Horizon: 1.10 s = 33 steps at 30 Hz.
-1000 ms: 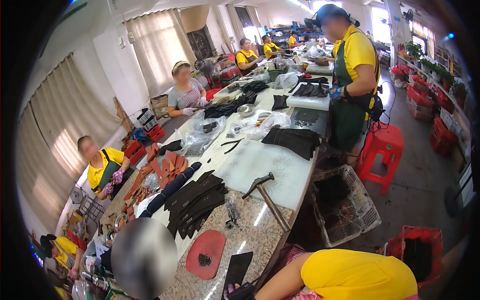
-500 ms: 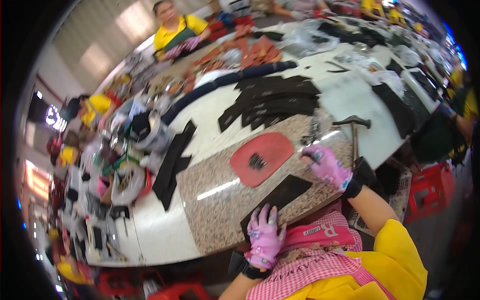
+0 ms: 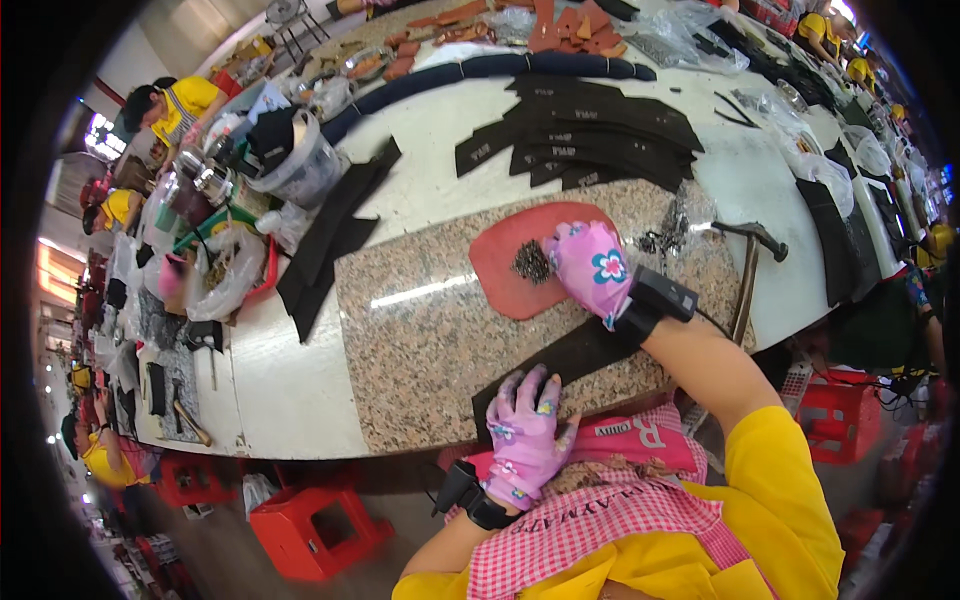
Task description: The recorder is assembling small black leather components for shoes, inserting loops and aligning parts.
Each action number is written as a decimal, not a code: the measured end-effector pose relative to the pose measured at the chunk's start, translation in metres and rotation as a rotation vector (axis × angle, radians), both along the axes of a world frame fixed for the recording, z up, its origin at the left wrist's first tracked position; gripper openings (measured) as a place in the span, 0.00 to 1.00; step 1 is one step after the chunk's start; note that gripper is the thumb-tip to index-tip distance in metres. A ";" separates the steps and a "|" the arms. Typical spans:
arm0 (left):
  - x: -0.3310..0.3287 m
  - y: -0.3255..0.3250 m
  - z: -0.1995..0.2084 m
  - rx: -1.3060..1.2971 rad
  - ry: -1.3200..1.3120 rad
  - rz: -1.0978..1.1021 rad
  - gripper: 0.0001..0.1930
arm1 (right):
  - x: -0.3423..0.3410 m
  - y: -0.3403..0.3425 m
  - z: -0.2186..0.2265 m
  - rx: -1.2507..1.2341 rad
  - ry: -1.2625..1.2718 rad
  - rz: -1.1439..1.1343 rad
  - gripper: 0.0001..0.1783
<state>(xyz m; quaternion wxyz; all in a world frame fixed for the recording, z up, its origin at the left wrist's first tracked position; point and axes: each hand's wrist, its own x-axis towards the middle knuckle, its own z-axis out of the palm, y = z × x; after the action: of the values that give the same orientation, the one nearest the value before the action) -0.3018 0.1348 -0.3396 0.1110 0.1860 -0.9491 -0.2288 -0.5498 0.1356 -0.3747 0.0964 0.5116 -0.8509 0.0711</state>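
Note:
My left hand (image 3: 527, 428), in a pink flowered glove, lies flat with its fingers spread over the near end of a black flat strip (image 3: 575, 355). The strip rests slantwise on a speckled stone slab (image 3: 400, 345). My right hand (image 3: 592, 265), gloved alike, is over the red mat (image 3: 490, 265) on the slab. Its fingers are curled together at the right edge of a heap of small dark metal pieces (image 3: 531, 262). Anything between those fingertips is hidden. Right of the slab's far corner lies a hammer (image 3: 752, 245), its handle toward me.
Stacked black cut pieces (image 3: 590, 130) lie beyond the slab, with more black strips (image 3: 335, 235) to its left. A long dark blue roll (image 3: 480, 68) curves behind them. A clear bucket (image 3: 300, 165) stands far left. Red stools (image 3: 300, 530) are below the table; other people work around it.
My right hand has moved left from the slab's right side to the heap on the red mat. My left hand stays on the black strip. The view has shifted.

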 end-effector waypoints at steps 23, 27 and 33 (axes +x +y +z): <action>-0.013 -0.009 0.022 0.005 -0.197 -0.075 0.30 | 0.055 0.096 0.049 -0.096 -0.594 0.111 0.07; -0.012 -0.010 0.022 -0.011 -0.227 -0.079 0.31 | 0.054 0.096 0.052 -0.075 -0.406 0.255 0.10; -0.011 -0.009 0.019 -0.003 -0.204 -0.054 0.30 | 0.038 0.087 0.057 0.090 -0.517 0.293 0.11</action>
<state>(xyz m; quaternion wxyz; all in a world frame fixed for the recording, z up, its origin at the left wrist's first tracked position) -0.3130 0.1258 -0.3207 0.0080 0.1826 -0.9604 -0.2101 -0.5115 0.2226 -0.3181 -0.1577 0.5974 -0.7666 0.1745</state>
